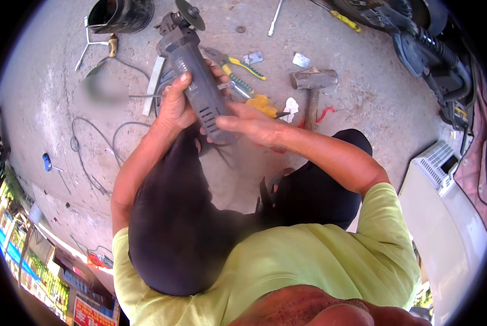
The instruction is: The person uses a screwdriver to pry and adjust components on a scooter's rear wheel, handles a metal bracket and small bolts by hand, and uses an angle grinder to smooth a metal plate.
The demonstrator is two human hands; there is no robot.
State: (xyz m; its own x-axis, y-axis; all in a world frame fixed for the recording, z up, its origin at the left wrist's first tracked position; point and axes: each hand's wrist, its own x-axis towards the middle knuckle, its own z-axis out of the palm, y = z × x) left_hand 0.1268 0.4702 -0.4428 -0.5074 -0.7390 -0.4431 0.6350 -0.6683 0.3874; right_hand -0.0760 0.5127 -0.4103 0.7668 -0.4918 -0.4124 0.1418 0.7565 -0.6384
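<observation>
A grey angle grinder [192, 76] is tilted across my lap, its thin disc [191, 14] at the far end, pointing away from me. My left hand [179, 103] is wrapped round the middle of its body, thumb on top and fingertips showing on the right side. My right hand [251, 124] is closed about the rear end, its thumb along the vented casing; its other fingers are partly hidden. Just right of the grinder, on the ground, are pliers [242, 85] with yellow and green handles. A pale flat bar [153, 86] lies left of it.
A hammer [314, 80] and small metal pieces [301, 60] lie on the right. Farther off are a yellow-handled screwdriver [345, 20] and a black cylindrical container [125, 16]. Loose cord [75, 142] curls over the ground at left. A white casing [439, 190] stands at right.
</observation>
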